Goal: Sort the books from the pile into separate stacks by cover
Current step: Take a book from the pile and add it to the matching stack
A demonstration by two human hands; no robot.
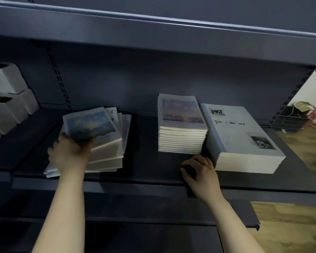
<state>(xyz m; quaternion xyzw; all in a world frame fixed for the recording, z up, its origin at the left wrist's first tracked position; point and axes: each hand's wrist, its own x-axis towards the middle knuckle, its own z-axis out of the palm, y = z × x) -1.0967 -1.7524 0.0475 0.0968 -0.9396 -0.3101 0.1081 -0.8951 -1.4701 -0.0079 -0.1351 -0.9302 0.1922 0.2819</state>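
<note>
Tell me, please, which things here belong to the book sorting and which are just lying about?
Part of the job:
mixed pile
blue-cover book, gripped by the left hand
pastel-cover stack
grey titled stack
right hand, resting on the shelf

Just lying about:
white boxes
corded clutter on the floor

At 9 o'clock the left hand covers the near corner of the top book, and its fingertips are hidden under that book. The lower covers in the pile are mostly hidden; only the letters "Tim" and "Me" show on one. At 3 o'clock, glare removes some title letters on the grey stack. The cover picture on the middle stack is too blurred to tell. The right hand, at 5 o'clock, has its fingertips in shadow. The left edge cuts the white boxes.
</note>
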